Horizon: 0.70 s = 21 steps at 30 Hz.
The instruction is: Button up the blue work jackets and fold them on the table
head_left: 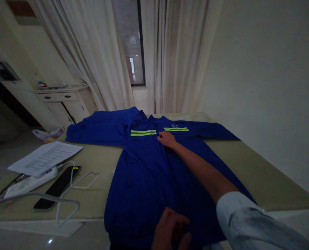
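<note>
A blue work jacket (144,173) with yellow-green reflective strips across the chest lies front up on the table, collar at the far side, sleeves out to both sides. My right hand (167,139) reaches over it. Its fingers are pinched together at the jacket's front, between the two chest strips. At the near edge of the view, my left hand (171,227) hovers over or rests on the lower part of the jacket. Its fingers are curled with a gap between thumb and forefinger, and nothing shows in them; whether it touches the cloth, I cannot tell.
On the table's (248,173) left side lie a printed sheet (46,158), a white power strip (31,184), a black phone (57,189) and a looping white cable (77,187). A white cabinet (66,100), curtains (92,48) and a wall stand beyond.
</note>
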Tool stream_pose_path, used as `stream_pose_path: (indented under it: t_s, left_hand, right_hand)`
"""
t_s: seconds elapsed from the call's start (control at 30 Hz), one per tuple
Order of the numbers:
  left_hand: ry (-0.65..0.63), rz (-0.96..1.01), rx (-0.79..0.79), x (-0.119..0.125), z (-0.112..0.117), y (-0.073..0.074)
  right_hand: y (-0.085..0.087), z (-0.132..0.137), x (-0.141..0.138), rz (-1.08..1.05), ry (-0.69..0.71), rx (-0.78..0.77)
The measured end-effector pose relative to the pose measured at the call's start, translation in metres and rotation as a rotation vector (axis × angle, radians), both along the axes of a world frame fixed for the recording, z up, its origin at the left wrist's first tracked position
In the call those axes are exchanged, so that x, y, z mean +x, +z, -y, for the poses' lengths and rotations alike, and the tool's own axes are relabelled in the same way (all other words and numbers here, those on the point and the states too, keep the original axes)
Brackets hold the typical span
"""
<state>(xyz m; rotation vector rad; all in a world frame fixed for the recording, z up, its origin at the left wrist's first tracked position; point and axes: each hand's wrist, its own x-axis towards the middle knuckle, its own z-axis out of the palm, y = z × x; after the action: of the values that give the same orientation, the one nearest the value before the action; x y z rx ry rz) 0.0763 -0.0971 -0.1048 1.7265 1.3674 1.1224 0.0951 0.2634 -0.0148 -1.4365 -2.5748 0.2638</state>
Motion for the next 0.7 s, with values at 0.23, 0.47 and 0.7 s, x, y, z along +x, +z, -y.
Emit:
stream_pose_path:
  t_s: [0.23,0.47,0.7]
  left_hand:
    - [-0.116,-0.257,-0.340,-0.044,-0.006,0.046]
    - [0.298,-0.368,-0.038,-0.133,-0.132,0.092]
    - [0.377,-0.591,0.075,-0.163,-0.284,0.088]
  right_hand:
    - [-0.025,0.004,0.000,-0.079,0.138,0.031]
    - [-0.028,-0.011,0.010,-0.192,0.218,0.023]
    - [-0.007,-0.086,0.026,-0.214,-0.053,0.084]
